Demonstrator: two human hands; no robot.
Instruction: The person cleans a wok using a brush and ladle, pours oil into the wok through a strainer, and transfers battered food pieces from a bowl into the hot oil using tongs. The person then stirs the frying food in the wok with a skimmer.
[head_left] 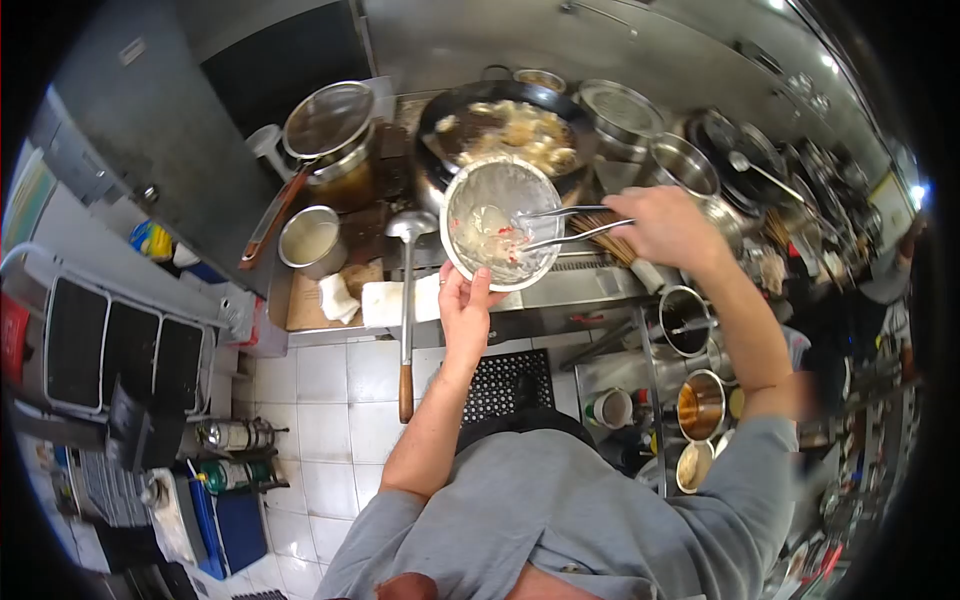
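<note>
My left hand (467,310) grips the near rim of a metal mixing bowl (502,178), thumb over the edge. The bowl is tilted toward me, and pale wet batter with small red bits (497,235) clings inside it. Closed around a pair of metal tongs (572,210), my right hand (662,225) is to the right of the bowl. The tongs' two arms are spread and their tips are inside the bowl. Just beyond is a large dark wok (432,128) with several pale golden pieces (520,130) in bubbling oil; the bowl hides its near side.
Left of the wok, a mesh strainer (330,118) rests over a tall pot (345,185). A small pot (311,240), white cloths (390,303) and a long-handled ladle (407,290) are nearer. Pots (685,165) stand right; lower right, a shelf holds containers (701,405).
</note>
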